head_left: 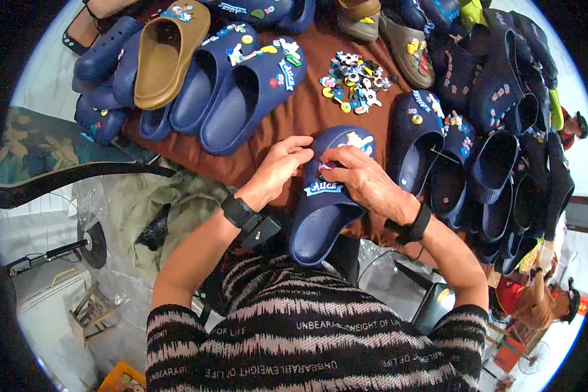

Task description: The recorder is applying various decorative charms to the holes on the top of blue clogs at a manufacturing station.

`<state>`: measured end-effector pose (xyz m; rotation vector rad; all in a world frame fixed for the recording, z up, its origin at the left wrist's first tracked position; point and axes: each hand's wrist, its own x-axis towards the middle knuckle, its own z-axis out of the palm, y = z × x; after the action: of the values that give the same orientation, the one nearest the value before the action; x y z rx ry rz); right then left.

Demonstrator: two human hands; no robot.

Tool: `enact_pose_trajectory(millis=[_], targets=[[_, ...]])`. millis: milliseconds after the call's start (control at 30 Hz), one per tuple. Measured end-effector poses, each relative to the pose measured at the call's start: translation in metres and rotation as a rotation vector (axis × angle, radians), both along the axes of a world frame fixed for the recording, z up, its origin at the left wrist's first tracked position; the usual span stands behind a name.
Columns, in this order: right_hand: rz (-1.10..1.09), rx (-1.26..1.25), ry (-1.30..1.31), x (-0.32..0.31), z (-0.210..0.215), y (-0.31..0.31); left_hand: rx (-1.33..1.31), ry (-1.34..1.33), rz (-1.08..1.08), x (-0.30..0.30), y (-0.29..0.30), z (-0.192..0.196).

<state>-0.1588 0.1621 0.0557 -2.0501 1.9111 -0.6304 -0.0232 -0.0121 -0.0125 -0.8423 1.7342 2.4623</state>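
A navy blue clog (pixel 307 215) lies in front of me, toe away, heel near my lap. It bears a white character charm near the toe and a light blue banner charm (pixel 323 188) across the upper. My left hand (pixel 281 164) is closed against the clog's left side, fingertips at its edge; their undersides are hidden. My right hand (pixel 367 183) bends over the upper, thumb and finger pinched at a small pink-and-white shoe charm (pixel 325 168), mostly covered by the fingers. Beyond the clog sits a pile of colourful shoe charms (pixel 356 81) on the brown cloth (pixel 313 49).
Navy clogs (pixel 258 91) and a tan clog (pixel 170 55) lie at the far left. More dark clogs (pixel 496 157) crowd the right side. A green cloth (pixel 157 215) and a wooden stool (pixel 91 312) are at the left; another person (pixel 536 300) is at the lower right.
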Motion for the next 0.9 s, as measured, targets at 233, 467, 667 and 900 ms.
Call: enact_pose_trajectory(millis=[233,467,667,900], targets=[[0.039,-0.053,0.08,-0.004,-0.002,-0.007,0.0,-0.03,0.022,-0.002,0.001,0.001],[-0.228,-0.188,-0.461,-0.002,0.0,-0.001,-0.016,0.039,-0.019,0.005,0.003,-0.001],[-0.526,-0.272,-0.44,-0.007,-0.009,0.01,-0.015,0.107,-0.046,0.005,0.006,-0.001],[-0.288,-0.136,-0.135,-0.003,-0.008,0.01,-0.03,0.111,0.001,0.003,0.01,-0.001]])
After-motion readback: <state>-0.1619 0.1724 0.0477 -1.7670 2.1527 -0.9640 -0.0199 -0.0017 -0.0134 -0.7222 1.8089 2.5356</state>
